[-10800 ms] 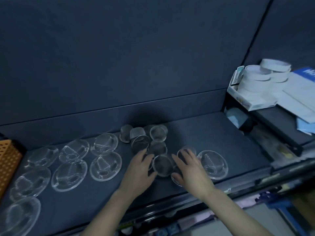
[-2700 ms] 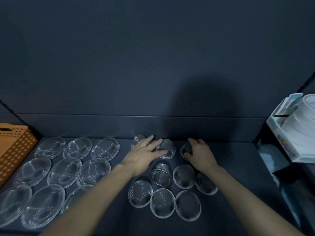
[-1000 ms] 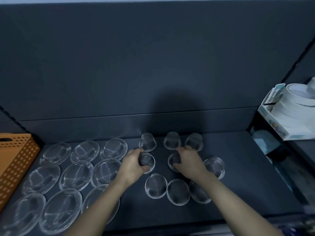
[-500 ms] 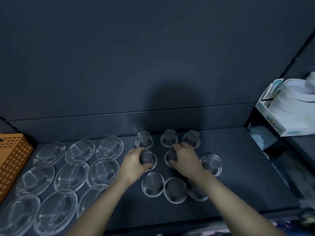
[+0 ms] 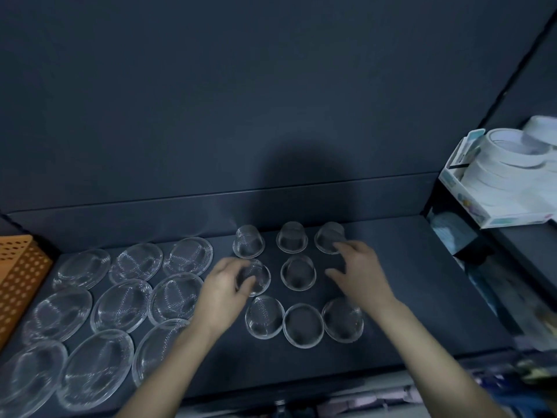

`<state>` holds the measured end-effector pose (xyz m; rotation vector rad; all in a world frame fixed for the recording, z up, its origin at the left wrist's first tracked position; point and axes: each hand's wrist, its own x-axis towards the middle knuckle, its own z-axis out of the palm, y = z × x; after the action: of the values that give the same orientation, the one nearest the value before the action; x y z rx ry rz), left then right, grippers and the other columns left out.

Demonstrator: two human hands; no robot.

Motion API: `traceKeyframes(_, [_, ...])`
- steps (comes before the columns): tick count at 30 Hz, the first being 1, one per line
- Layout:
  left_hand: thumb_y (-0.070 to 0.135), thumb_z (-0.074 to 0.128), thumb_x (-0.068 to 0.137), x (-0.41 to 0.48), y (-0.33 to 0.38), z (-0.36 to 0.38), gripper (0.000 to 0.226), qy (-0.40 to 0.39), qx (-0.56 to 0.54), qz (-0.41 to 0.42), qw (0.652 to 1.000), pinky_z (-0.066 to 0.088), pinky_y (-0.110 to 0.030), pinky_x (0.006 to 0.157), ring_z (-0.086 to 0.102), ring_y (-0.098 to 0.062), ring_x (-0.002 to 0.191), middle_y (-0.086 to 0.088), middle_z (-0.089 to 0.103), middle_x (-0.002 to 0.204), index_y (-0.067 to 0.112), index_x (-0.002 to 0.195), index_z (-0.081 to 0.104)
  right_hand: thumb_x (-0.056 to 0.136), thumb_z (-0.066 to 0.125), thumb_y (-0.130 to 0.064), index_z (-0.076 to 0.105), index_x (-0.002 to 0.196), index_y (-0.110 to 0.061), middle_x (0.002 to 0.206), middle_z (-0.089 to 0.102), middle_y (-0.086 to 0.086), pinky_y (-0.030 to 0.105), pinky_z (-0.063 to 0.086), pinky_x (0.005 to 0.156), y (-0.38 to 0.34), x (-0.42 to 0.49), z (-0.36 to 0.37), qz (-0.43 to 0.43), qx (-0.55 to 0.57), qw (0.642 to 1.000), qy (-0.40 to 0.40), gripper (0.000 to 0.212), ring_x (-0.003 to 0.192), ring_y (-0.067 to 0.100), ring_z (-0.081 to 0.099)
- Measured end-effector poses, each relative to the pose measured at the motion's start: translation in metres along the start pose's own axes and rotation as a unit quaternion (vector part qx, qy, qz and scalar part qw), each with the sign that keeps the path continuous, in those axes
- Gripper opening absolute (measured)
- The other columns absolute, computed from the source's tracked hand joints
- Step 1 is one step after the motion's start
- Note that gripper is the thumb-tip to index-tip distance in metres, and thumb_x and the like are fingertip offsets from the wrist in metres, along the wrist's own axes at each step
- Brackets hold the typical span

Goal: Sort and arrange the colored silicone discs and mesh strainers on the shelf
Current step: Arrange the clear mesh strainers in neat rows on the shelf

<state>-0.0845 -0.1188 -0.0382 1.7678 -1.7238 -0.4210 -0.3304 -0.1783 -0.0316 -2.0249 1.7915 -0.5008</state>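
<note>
Small clear mesh strainers stand in rows on the dark shelf [image 5: 413,300]: three at the back [image 5: 291,238], one in the middle [image 5: 298,273], three at the front [image 5: 303,325]. My left hand [image 5: 224,289] curls around the left strainer of the middle row [image 5: 257,274]. My right hand [image 5: 360,274] hangs palm down with spread fingers to the right of the middle strainer, fingertips near the back right strainer [image 5: 328,240]. Whatever lies under this hand is hidden. Several large flat clear discs [image 5: 176,294] lie in rows on the left.
An orange perforated basket [image 5: 18,276] stands at the far left edge. A white box with tape rolls [image 5: 500,182] sits on a higher ledge at the right. The shelf's back wall rises just behind the strainers. The front lip [image 5: 301,384] runs under my forearms.
My right hand has let go of the middle strainer and shifted right, over the spot where a strainer stood. My left hand stays on its strainer.
</note>
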Motion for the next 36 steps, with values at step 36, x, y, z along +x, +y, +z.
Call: traceKeyframes(36, [0.019, 0.082, 0.068, -0.050, 0.006, 0.021, 0.064, -0.090, -0.030, -0.080, 0.992, 0.028, -0.009, 0.093, 0.051, -0.010, 0.114, 0.006, 0.055, 0.121, 0.018, 0.126, 0.054, 0.077, 0.068, -0.039, 0.052, 0.130, -0.024, 0.129, 0.052, -0.005, 0.038, 0.027, 0.110, -0.024, -0.067, 0.028, -0.094, 0.012, 0.993, -0.068, 0.058, 0.123, 0.017, 0.043])
